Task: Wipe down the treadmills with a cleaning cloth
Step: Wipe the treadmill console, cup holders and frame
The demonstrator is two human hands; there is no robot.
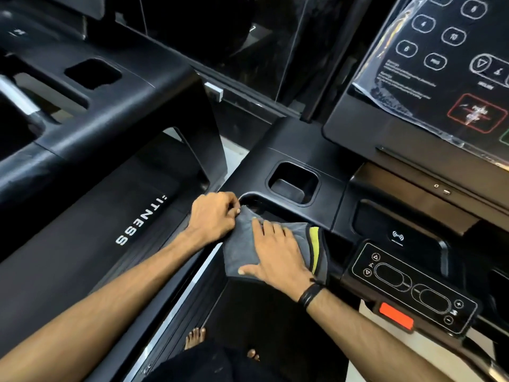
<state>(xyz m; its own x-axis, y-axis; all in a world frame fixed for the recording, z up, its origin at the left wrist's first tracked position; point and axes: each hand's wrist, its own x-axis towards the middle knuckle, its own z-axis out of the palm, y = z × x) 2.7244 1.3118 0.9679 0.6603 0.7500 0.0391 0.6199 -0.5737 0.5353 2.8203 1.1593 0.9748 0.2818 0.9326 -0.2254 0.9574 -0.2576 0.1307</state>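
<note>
A grey cleaning cloth point(239, 252) with a yellow-green and black edge lies on the left end of the black treadmill console point(300, 144) in front of me. My right hand point(278, 257) presses flat on the cloth, fingers straight and spread. My left hand point(213, 215) sits at the cloth's upper left corner and pinches it with curled fingers, next to the handrail opening. A second black treadmill point(91, 111) stands to the left.
A square cup holder point(293, 183) sits just beyond the cloth. A control pad point(413, 288) with a red stop tab point(395, 317) lies to the right. The plastic-wrapped display panel point(440, 64) rises at upper right. My bare feet point(195, 337) stand on the belt below.
</note>
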